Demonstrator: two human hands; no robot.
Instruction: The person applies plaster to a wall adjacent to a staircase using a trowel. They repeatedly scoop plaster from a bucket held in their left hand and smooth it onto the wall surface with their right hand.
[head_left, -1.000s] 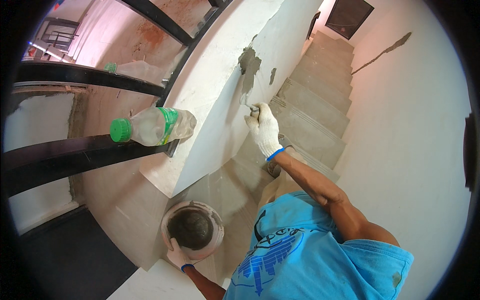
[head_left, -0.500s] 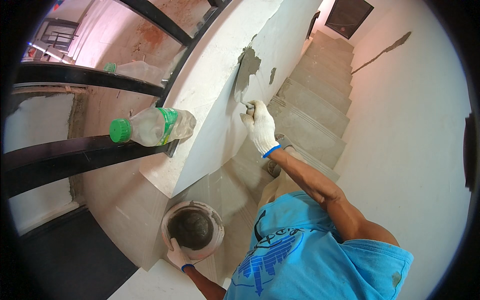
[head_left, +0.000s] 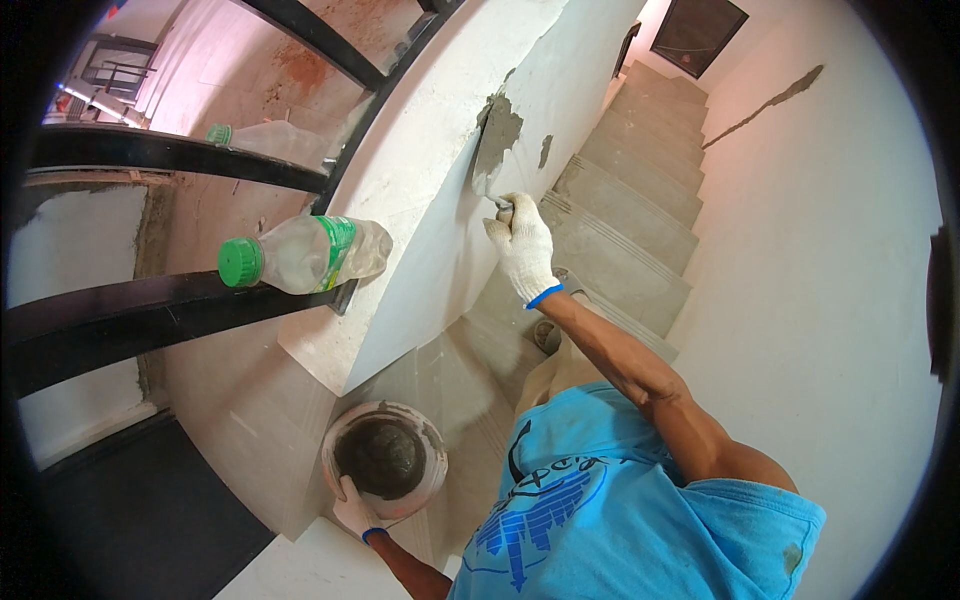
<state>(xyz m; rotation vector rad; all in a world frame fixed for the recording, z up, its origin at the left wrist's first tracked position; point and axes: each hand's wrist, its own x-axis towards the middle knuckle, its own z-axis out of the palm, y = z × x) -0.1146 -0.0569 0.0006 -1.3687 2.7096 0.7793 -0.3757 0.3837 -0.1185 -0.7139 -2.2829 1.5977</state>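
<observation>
My right hand (head_left: pixel 524 242), in a white knit glove with a blue cuff, is closed round the handle of a trowel (head_left: pixel 482 181). The trowel's blade lies against the low white wall, at the lower end of a wet grey mortar patch (head_left: pixel 499 138). A smaller mortar smear (head_left: pixel 545 151) sits just right of it. At the lower left my gloved left hand (head_left: pixel 356 510) grips the rim of a round bucket (head_left: pixel 436 478). Grey mortar (head_left: pixel 385 455) fills much of the bucket; some of my fingers are hidden behind its wall.
A clear bottle (head_left: pixel 310 254) with a green cap stands on the wall's ledge (head_left: pixel 335 345) beside black metal railing bars (head_left: pixel 170 318). Concrete stairs (head_left: pixel 625 240) run down beyond my right hand. The right wall (head_left: pixel 820 270) carries a long grey streak (head_left: pixel 765 105).
My right hand and the trowel have shifted very slightly up and to the right along the wall. The left hand and bucket stay where they were.
</observation>
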